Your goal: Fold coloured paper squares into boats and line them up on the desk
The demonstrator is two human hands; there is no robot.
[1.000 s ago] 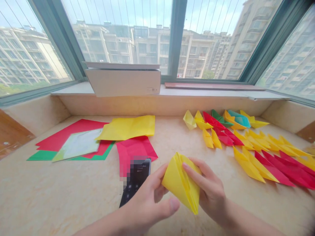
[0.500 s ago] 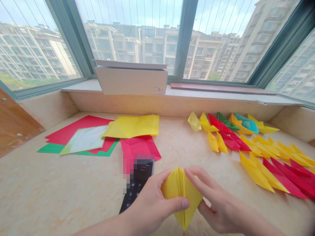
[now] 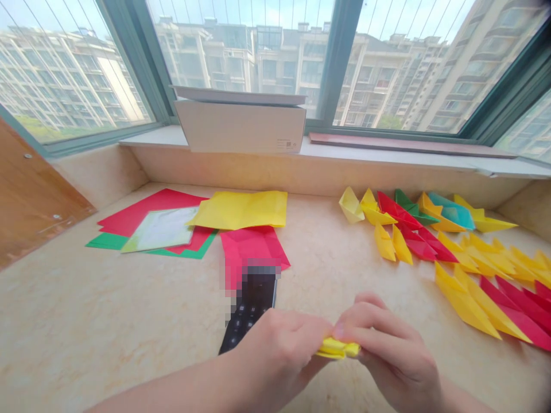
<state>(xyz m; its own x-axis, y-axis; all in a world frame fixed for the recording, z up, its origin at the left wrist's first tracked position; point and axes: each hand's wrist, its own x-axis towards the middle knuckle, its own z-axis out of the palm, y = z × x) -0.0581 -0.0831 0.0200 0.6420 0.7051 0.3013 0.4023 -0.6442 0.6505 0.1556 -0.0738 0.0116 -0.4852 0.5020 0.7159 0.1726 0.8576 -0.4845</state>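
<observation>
1. With fingers [image 3: 374, 321] of the left hand [image 3: 279, 344] and right hand [image 3: 396, 350] closed on the folded yellow paper [image 3: 338, 347], gripping it from both sides, just right of the lower end of the phone [image 3: 253, 304].
2. Seen nearly edge-on; probably pinched between both hands to stop the layers springing apart. Impossible to tell the thumbs' exact hold, hidden from view.
3. With the left hand in front of the phone, blocking part of its lower end from sight; likely the closest thing to knock.
4. Just beyond the phone, partly under its pixelated top: a creased pink sheet [image 3: 253, 246]. Farther beyond: a yellow sheet [image 3: 241, 209].
5. Beyond and left of the phone: red sheets [image 3: 150, 209] over a green sheet [image 3: 103, 241], with a pale booklet [image 3: 159, 232] on top, seemingly stacked loosely.
6. Well right of the phone: paper boats [image 3: 467, 301] in yellow, red, green and blue, set close in rows, perhaps to save room and protect the points.
7. Farthest beyond the phone, on the window ledge [image 3: 146, 136]: a white box [image 3: 239, 127], not in the hands' way.
</observation>
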